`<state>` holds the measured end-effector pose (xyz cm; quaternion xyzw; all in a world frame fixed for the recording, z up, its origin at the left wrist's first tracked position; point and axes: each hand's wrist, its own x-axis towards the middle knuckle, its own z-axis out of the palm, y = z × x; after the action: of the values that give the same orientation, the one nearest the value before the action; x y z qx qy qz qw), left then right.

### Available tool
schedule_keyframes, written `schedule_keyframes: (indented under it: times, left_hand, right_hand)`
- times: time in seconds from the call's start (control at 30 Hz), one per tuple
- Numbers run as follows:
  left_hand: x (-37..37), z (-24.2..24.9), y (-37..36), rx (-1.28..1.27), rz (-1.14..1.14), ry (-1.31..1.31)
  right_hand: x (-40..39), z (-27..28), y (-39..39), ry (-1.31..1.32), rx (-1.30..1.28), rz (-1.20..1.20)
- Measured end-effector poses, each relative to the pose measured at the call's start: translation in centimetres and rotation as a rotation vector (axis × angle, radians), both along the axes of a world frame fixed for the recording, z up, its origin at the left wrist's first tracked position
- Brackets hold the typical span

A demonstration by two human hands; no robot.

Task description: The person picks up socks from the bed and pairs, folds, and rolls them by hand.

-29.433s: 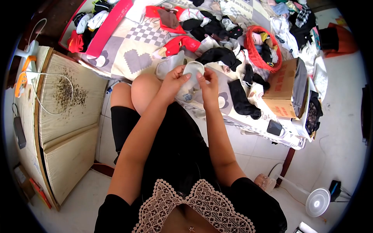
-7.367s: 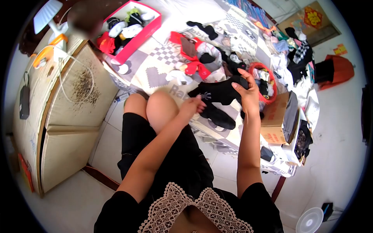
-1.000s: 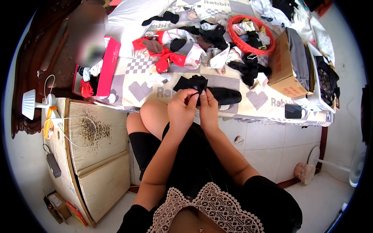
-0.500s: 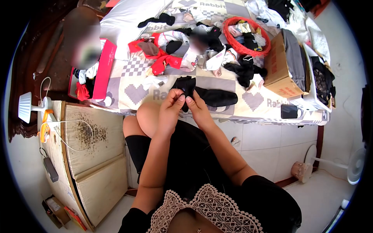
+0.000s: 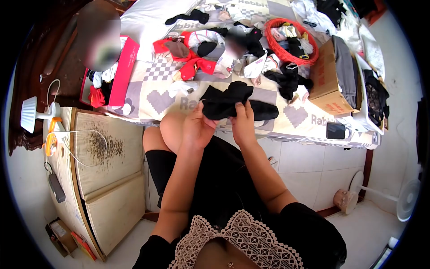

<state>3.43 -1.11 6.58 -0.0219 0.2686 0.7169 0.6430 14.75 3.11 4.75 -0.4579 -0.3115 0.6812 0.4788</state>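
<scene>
Just above the front edge of the bed, both my hands hold a black sock (image 5: 226, 98), spread wide between them. My left hand (image 5: 198, 128) grips its left side, with the thumb beneath the fabric. On the other side, my right hand (image 5: 243, 123) pinches the lower edge, fingers lying over the cloth. A second black sock (image 5: 266, 110) lies on the bed, partly hidden behind the held one. Farther back is a loose pile of socks, including a red sock (image 5: 197, 66) and a white sock (image 5: 254, 66).
A red basket (image 5: 270, 45) of socks stands behind the pile. At right are a cardboard box (image 5: 324, 83) with grey cloth and a phone (image 5: 336, 131). A pink box (image 5: 126, 67) of clothing sits at left, above a wooden cabinet (image 5: 112, 179) with a lamp (image 5: 29, 119).
The black sock was bunched small between my fingertips; now it is opened out wider. My hands have moved apart, the right one shifting to the right.
</scene>
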Motion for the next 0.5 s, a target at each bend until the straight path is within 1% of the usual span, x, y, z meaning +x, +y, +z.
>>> schedule_keyframes:
  times: [0.03,0.07,0.1,0.13,0.17,0.2,0.23,0.27,0.33,0.37,0.4,0.43,0.47,0.5]
  left_hand:
    - [0.1,-0.1,-0.1,0.000,0.003,0.001]
    - [0.4,-0.2,-0.2,-0.052,0.008,0.020]
    - [0.5,-0.2,-0.2,-0.104,0.013,0.040]
    - [0.4,-0.9,-0.2,-0.105,0.017,0.040]
    - [0.3,-1.9,-0.1,0.015,-0.093,0.212]
    - [0.2,-1.7,0.1,0.133,-0.204,0.384]
    - [0.6,-1.4,-0.2,0.118,-0.209,0.521]
    - [0.7,-1.2,-0.1,0.116,-0.205,0.522]
    - [0.8,-0.7,-0.1,0.078,-0.299,0.759]
    - [0.9,-0.7,-0.1,0.031,-0.247,0.785]
    - [1.0,-0.8,0.0,0.029,-0.243,0.787]
    - [1.2,-1.0,0.1,-0.008,-0.160,0.822]
    - [1.1,-1.2,0.2,-0.045,-0.075,0.855]
    - [1.0,-1.0,0.2,-0.047,-0.069,0.857]
  right_hand:
    - [0.2,0.1,0.2,0.201,-0.154,0.009]
    - [0.3,-0.2,0.4,0.201,-0.154,0.013]
    - [0.4,-0.5,0.6,0.404,-0.302,-0.015]
    - [0.4,-0.7,0.7,0.606,-0.451,-0.042]
    - [0.6,-1.0,0.7,0.607,-0.451,-0.036]
    - [0.8,-1.0,0.7,0.604,-0.531,-0.047]
    - [1.0,-1.1,0.7,0.601,-0.611,-0.060]
    - [1.1,-1.4,0.7,0.601,-0.613,-0.056]
    - [1.2,-1.7,0.6,0.523,-0.545,-0.013]
    - [1.2,-1.9,0.5,0.523,-0.546,-0.009]
    - [1.1,-1.4,0.3,0.484,-0.490,0.035]
    - [1.0,-1.2,0.2,0.446,-0.432,0.080]
    - [0.8,-1.7,0.1,0.447,-0.431,0.085]
    - [0.2,-1.3,-0.1,0.397,-0.378,0.151]
